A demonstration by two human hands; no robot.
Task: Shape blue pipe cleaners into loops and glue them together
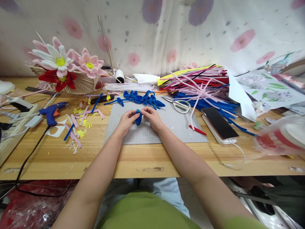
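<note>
Blue pipe-cleaner piece (138,117), bent into a small loop, sits pinched between both hands above the grey cutting mat (173,127) near its far edge. Left hand (126,120) closes its fingertips on the top of the piece, and right hand (151,117) does the same from the other side, so the fingers cover most of it and its exact shape is hard to make out. Just beyond lies a row of finished blue loops (142,98), with scissors (179,105) to their right. A heap of pipe cleaners (198,84) partly buries its own lower layers. A phone (219,123) lies beside the mat, its cable running off the table edge. A blue glue gun (52,112) rests well to the left. The tub (285,136) at the right is blurred.
</note>
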